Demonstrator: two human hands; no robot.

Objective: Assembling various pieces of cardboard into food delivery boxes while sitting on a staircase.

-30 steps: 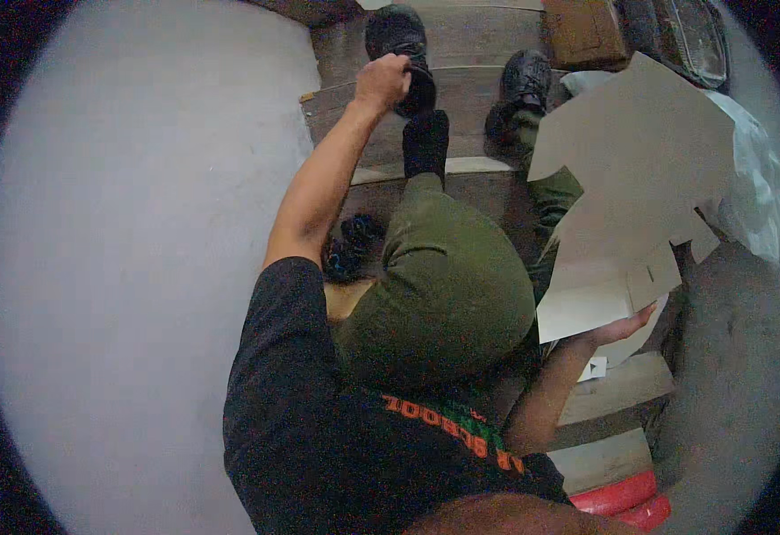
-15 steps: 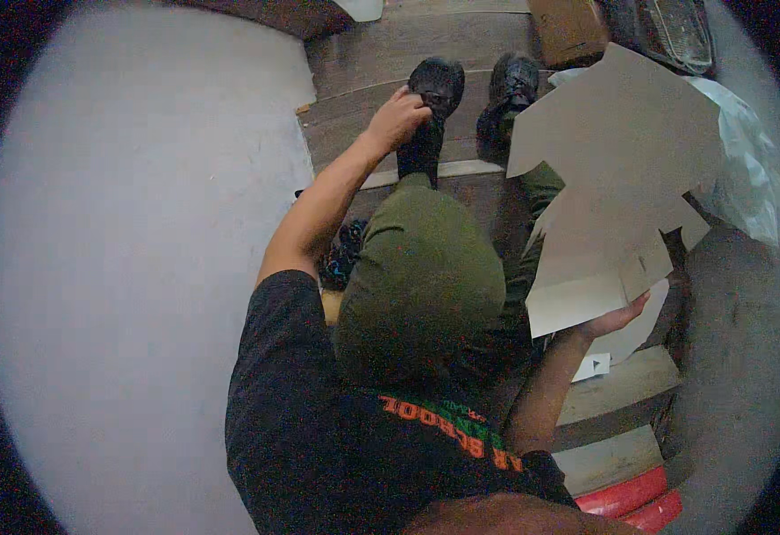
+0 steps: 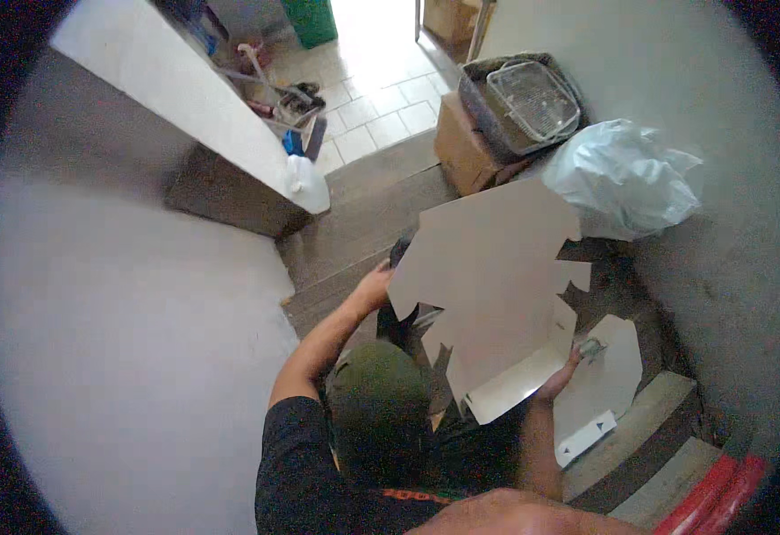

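My right hand (image 3: 558,378) is closed on the lower edge of a flat, die-cut cardboard sheet (image 3: 497,267) with notched sides and a folded-up flap. A small greyish patch, too unclear to name, shows by its fingertips. My left hand (image 3: 372,287) is at the sheet's left edge, beside a black shoe (image 3: 400,252) on my foot. The sheet covers most of that shoe, and the left fingers are partly hidden and blurred. A second pale cardboard piece (image 3: 620,361) with a white strip lies under and right of my right hand.
I sit on wooden stairs (image 3: 640,437). Ahead are a cardboard box (image 3: 463,147), a dark crate (image 3: 550,98) holding a clear plastic tray, and a white plastic bag (image 3: 626,178) against the right wall. A white ledge (image 3: 185,98) ends at left. Red tubes (image 3: 715,499) lie lower right.
My view has tilted up, bringing the tiled floor and ledge in. My right hand has swung the cardboard sheet leftward in front of my feet; it now covers the shoe my left hand was gripping.
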